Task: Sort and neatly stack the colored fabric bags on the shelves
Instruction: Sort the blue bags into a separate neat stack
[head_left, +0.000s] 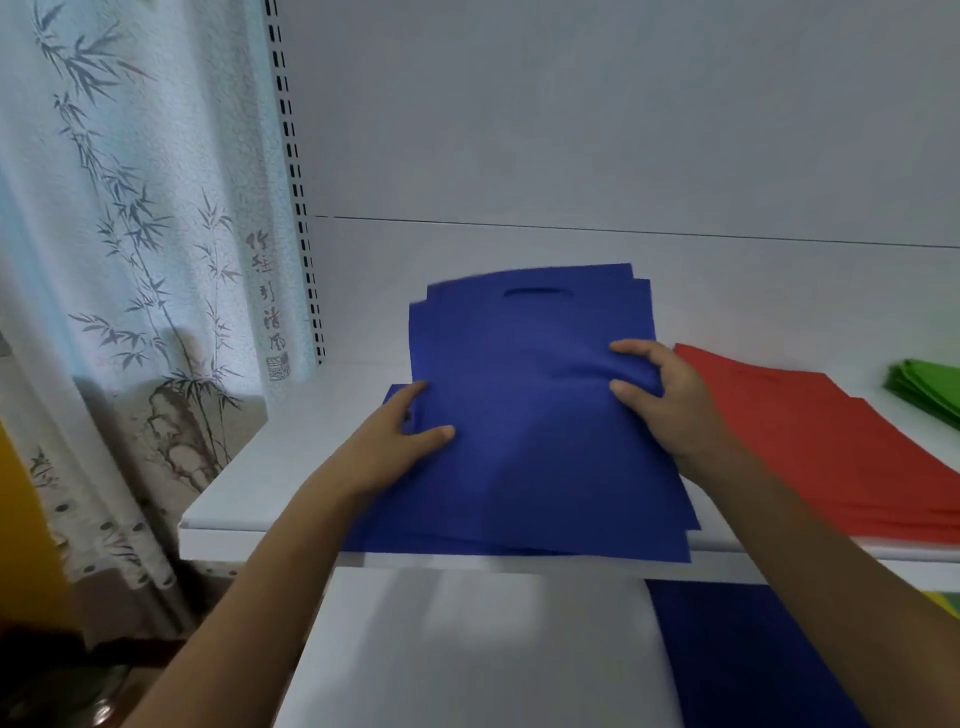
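Observation:
A bundle of blue fabric bags (524, 415) with a cut-out handle slot at the far end lies on the white upper shelf (291, 467), its far end lifted. My left hand (400, 441) grips its left edge, thumb on top. My right hand (660, 395) pinches the right side, creasing the fabric. To the right lies a flat stack of red bags (810, 447). A green stack (930, 389) sits at the far right edge. More blue fabric (737, 654) lies on the lower shelf.
The lower white shelf (467, 649) juts out below the upper one. A slotted shelf upright (298, 197) runs up the left side. A curtain with bamboo print (130, 260) hangs at the left. A yellow-green scrap (945, 603) shows at the right edge.

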